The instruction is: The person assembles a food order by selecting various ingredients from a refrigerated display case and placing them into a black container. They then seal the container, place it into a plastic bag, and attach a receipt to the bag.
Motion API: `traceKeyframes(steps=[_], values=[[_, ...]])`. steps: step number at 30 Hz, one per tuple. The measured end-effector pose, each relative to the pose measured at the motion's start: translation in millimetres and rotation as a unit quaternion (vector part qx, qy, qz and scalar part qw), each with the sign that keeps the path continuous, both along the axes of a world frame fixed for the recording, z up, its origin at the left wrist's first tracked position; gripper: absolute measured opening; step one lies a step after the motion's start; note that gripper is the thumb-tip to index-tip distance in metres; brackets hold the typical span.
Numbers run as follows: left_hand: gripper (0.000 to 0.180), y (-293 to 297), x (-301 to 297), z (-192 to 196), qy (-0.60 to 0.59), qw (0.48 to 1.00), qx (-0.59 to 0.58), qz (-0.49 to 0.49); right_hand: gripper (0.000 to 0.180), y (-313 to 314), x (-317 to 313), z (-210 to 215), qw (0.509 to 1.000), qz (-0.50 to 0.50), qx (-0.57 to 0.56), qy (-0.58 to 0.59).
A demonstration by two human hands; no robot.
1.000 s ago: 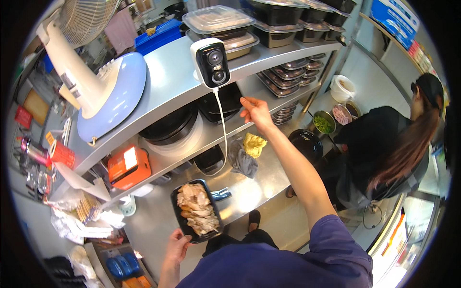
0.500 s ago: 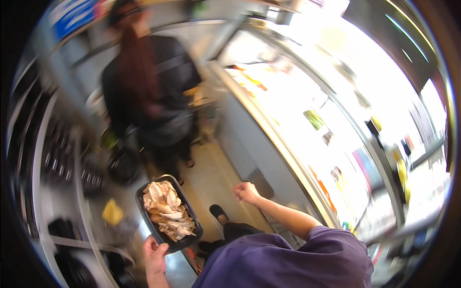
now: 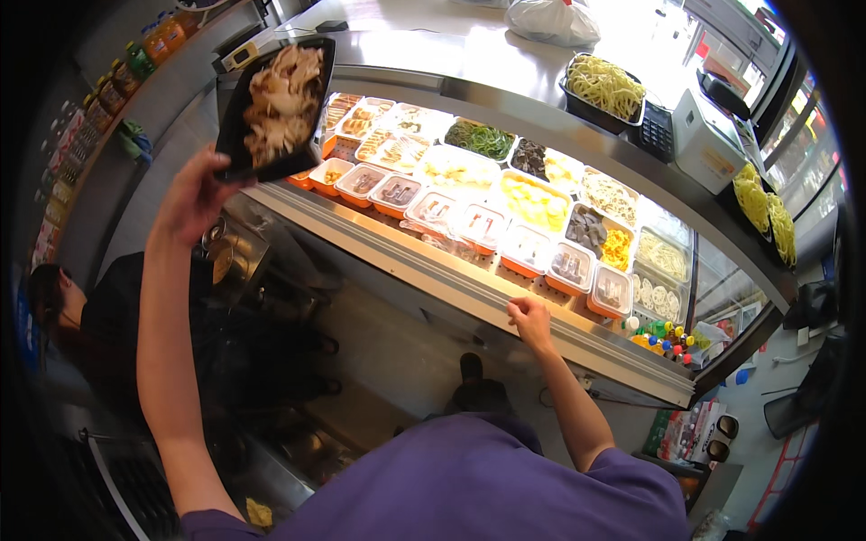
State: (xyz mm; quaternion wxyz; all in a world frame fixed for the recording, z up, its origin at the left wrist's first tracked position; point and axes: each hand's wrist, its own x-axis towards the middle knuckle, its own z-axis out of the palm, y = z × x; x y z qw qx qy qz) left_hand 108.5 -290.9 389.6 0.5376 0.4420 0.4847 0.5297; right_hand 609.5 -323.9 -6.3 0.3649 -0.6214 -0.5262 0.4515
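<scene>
My left hand (image 3: 197, 191) grips a black plastic tray (image 3: 236, 126) by its near end, raised and tilted at the left of the glowing food display case (image 3: 406, 255). Pale brown torn pieces (image 3: 284, 99) fill the tray; whether they are mushroom or meat I cannot tell. At the case's front ledge hovers my right hand (image 3: 530, 321), its fingers curled closed with nothing visible in them. Just beyond it, inside the case, lidded orange tubs (image 3: 526, 248) stand in a row, with trays of greens (image 3: 478, 138), noodles and sliced foods behind.
Atop the case's steel counter (image 3: 433, 50) are a noodle tray (image 3: 604, 88), a black keypad (image 3: 656, 133), a white machine (image 3: 710, 144) and a plastic bag (image 3: 555, 22). A person in dark clothes (image 3: 122, 316) is low at the left. Bottles (image 3: 140, 59) line a left shelf.
My view has swung right toward the display case. My left hand has lifted the tray from low down to counter height. My right hand is now near the case's ledge, still curled.
</scene>
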Motion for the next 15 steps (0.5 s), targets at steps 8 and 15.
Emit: traceKeyframes(steps=[8, 15], values=[[0.025, 257.7, -52.0, 25.0, 0.005, 0.996, -0.088, -0.023, 0.048, 177.7, -65.8, -23.8, 0.989, -0.032, -0.012, -0.144], [0.014, 363.6, -105.0, 19.4, 0.111, 0.983, -0.079, -0.122, 0.028, 236.6, -132.2, -104.9, 0.949, -0.048, -0.059, -0.307]])
